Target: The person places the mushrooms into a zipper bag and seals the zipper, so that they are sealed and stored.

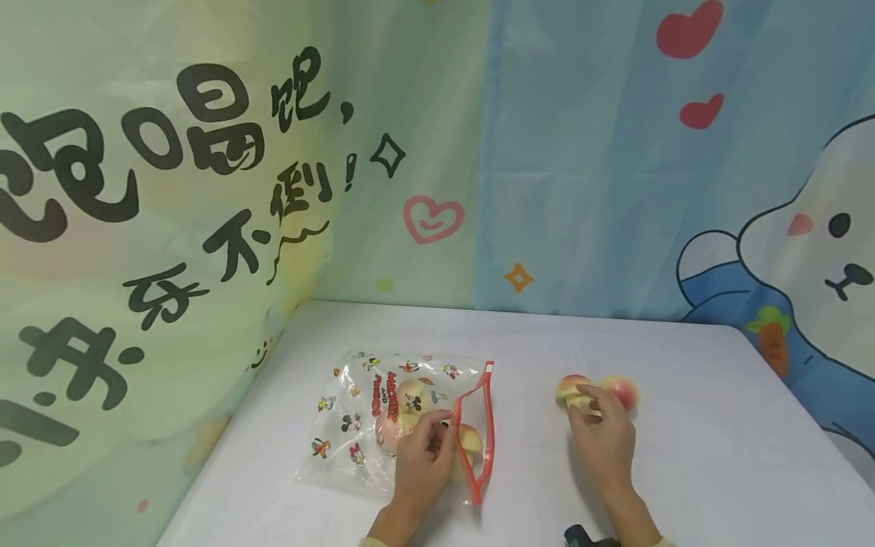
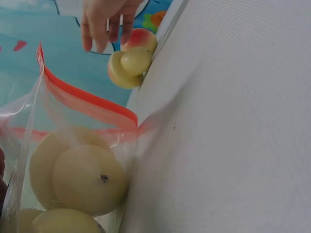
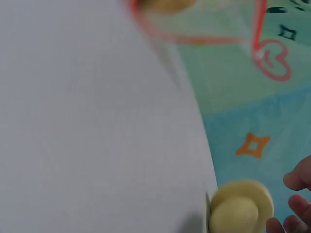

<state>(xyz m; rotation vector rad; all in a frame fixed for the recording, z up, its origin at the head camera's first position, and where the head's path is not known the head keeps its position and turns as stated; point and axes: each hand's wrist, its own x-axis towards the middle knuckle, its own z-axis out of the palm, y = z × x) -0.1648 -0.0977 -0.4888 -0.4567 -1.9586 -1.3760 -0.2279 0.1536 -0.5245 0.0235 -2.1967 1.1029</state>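
Observation:
My left hand (image 1: 424, 465) pinches the open edge of a clear zip bag (image 1: 328, 456) printed with cartoon figures; the bag's red zip rim (image 1: 489, 425) stands apart, mouth facing right. Inside lie several yellow, red-tinged, mushroom-shaped pieces, like fruit or gourds; one piece (image 2: 90, 179) near the mouth shows a dark spot. My right hand (image 1: 607, 441) hovers over two similar pieces on the table, a left one (image 1: 573, 386) and a redder right one (image 1: 620, 391). In the left wrist view its fingers (image 2: 99, 36) hang loosely apart, above the pieces and holding nothing.
A white table (image 1: 526, 471) carries everything, with its far edge against a printed cloth backdrop (image 1: 574, 190). At the bottom edge, beside the right forearm, a small black object (image 1: 579, 535) shows only in part.

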